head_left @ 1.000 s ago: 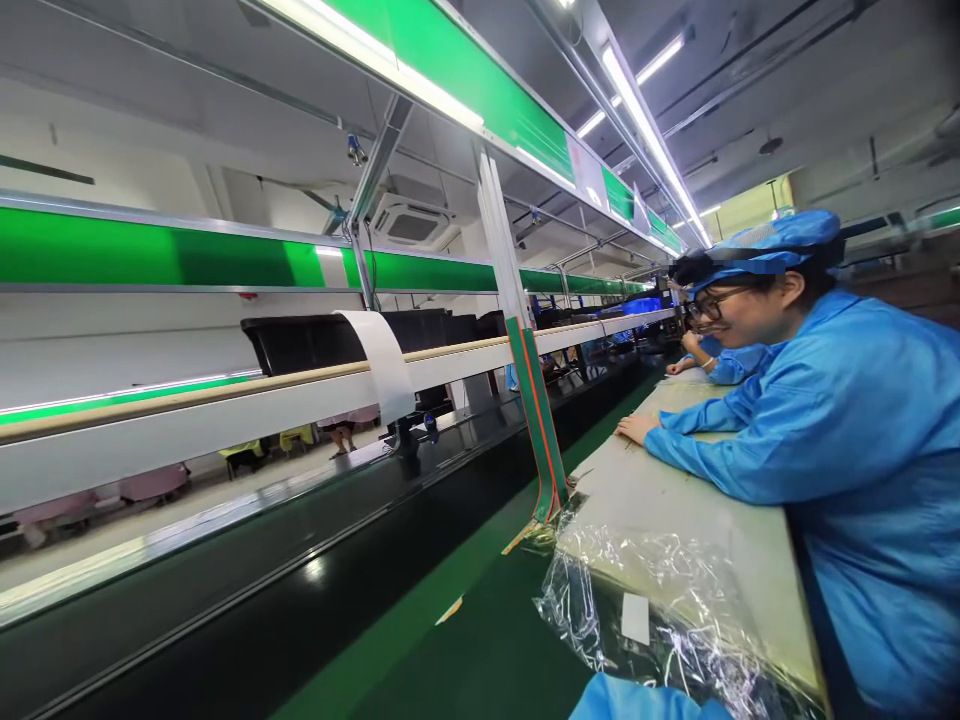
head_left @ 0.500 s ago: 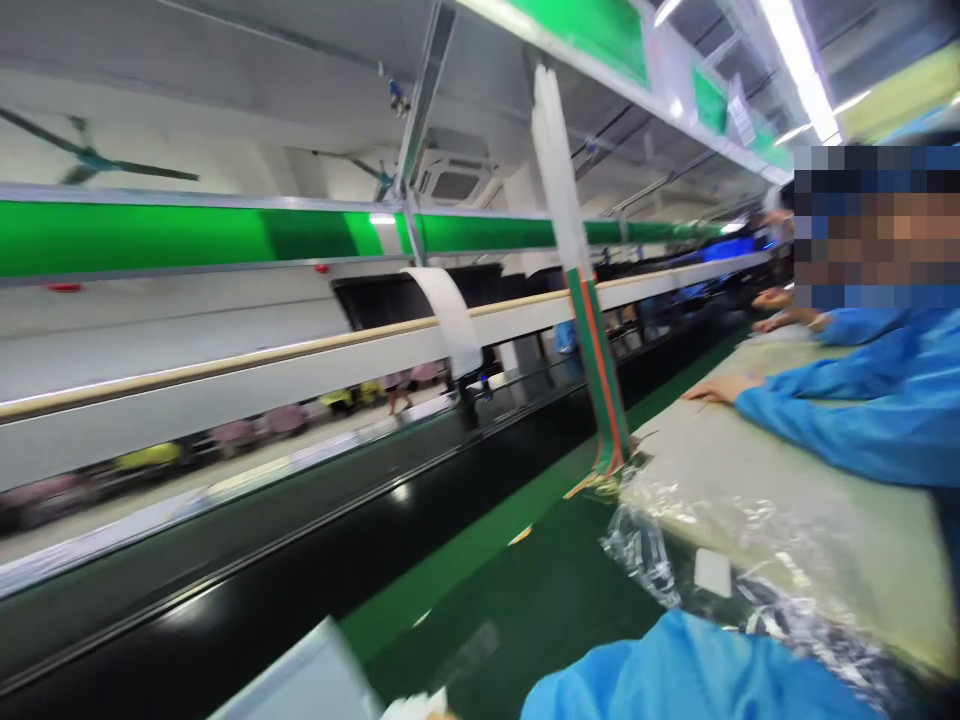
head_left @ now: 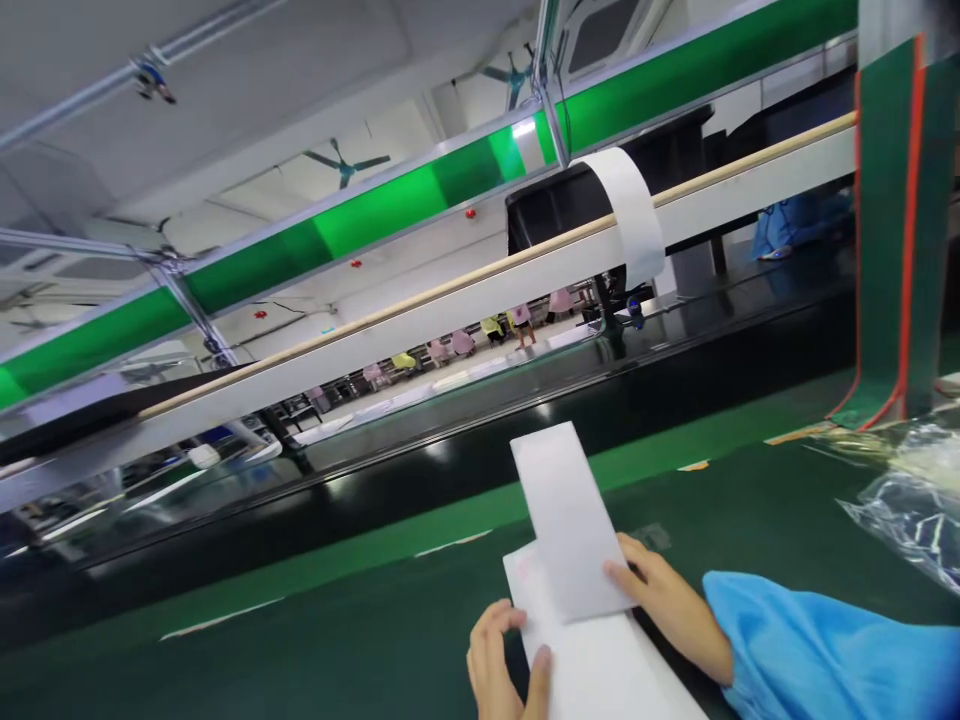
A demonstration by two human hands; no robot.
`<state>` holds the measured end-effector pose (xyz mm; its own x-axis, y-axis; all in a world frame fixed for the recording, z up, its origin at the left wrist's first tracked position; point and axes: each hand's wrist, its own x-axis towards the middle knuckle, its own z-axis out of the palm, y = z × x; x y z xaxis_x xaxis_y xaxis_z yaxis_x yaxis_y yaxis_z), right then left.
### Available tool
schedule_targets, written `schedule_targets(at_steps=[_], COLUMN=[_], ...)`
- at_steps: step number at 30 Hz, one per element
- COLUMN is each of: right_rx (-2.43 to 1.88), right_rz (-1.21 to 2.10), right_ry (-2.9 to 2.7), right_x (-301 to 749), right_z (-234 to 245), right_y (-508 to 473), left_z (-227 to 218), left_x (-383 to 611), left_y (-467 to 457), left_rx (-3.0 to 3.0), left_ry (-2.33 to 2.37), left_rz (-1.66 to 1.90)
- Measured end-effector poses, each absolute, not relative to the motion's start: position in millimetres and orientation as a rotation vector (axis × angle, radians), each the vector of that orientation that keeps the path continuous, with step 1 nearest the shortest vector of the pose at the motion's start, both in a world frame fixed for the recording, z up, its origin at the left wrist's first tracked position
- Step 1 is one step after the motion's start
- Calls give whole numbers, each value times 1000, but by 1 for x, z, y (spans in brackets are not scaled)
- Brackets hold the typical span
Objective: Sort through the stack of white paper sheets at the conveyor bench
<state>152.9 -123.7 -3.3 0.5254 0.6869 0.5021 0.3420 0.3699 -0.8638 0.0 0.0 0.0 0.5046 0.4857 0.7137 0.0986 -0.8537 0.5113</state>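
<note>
A long white box-like piece [head_left: 592, 665] extends from the bottom edge of the view, low and right of the middle. My left hand [head_left: 504, 662] grips its left edge, with curled fingers above and the thumb on its face. A pale grey, flat rectangular piece [head_left: 571, 520] overlaps the white one's upper end and juts beyond it. My right hand [head_left: 667, 600], coming out of a blue sleeve [head_left: 817, 640], pinches the grey piece at its lower right edge. Whether the two pieces are joined cannot be seen.
The dark green bench top [head_left: 360, 640] spreads beneath my hands. Beyond it runs a black conveyor belt [head_left: 247, 525]. Crumpled clear plastic [head_left: 911, 510] lies at right, near a green upright strip [head_left: 885, 230] with orange-red edges. A white rail [head_left: 450, 325] crosses above the belt.
The view has swung left and down, leaving the blue-sleeved co-worker out of frame. Both my hands and the white and grey pieces now show; before, only a grey corner and my sleeve were visible.
</note>
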Motion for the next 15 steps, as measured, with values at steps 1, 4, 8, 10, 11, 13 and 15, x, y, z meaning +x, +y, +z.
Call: schedule_targets(at_steps=[1, 4, 8, 10, 11, 13, 15], right_rx=[-1203, -1096, -1036, -1064, -1078, -1082, -1046], right_rz=[340, 588, 681, 633, 619, 605, 601], right_ry=[-997, -787, -591, -588, -584, -573, -567], right_x=[155, 158, 160, 162, 164, 167, 168], right_z=[-4, -5, 1, 3, 4, 4, 4], right_y=[-121, -117, -117, -118, -118, -117, -117], left_z=[-2, -3, 4, 8, 10, 12, 11], left_x=[-1, -4, -6, -7, -7, -8, -10], left_y=[3, 11, 11, 9, 9, 11, 15], left_rx=[2277, 2155, 2031, 1918, 1875, 1817, 1792], left_ry=[552, 731, 587, 515, 504, 518, 544], left_rz=[1271, 985, 487, 477, 499, 547, 576])
